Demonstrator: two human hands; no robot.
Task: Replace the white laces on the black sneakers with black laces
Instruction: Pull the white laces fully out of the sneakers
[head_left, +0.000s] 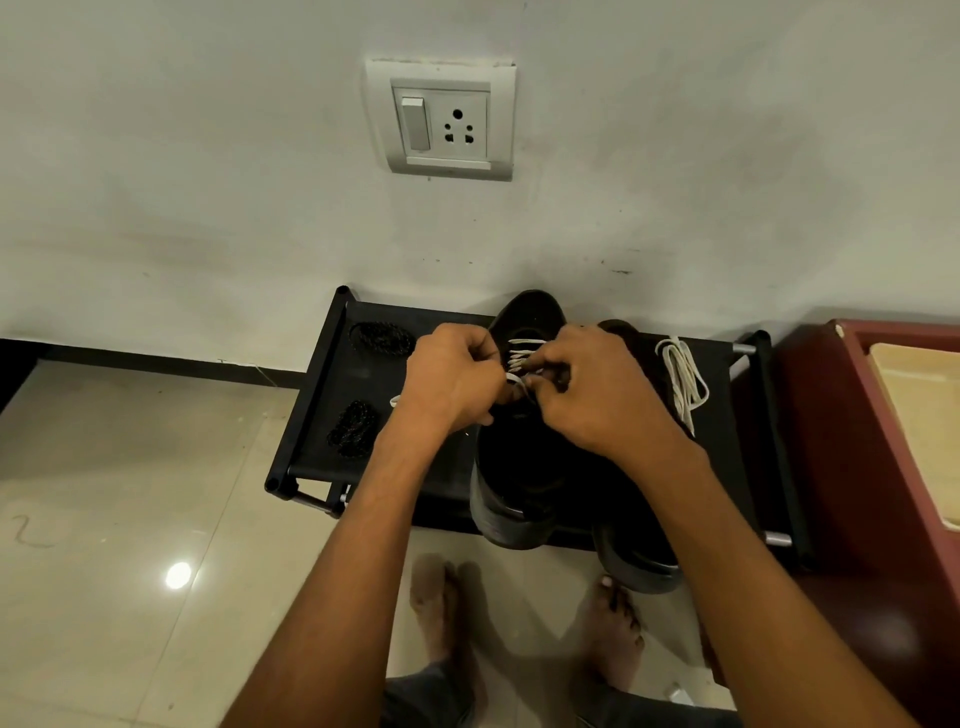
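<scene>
Both hands, left hand and right hand, pinch the white lace on the near black sneaker atop the rack; hasty pulling could snag it at an eyelet.

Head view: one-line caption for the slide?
Both hands, left hand and right hand, pull the white lace from a black sneaker on a rack.

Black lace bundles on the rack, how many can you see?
2: one black lace bundle at the rack's far left corner, the other nearer, same side. More could hide behind the hands.
</scene>
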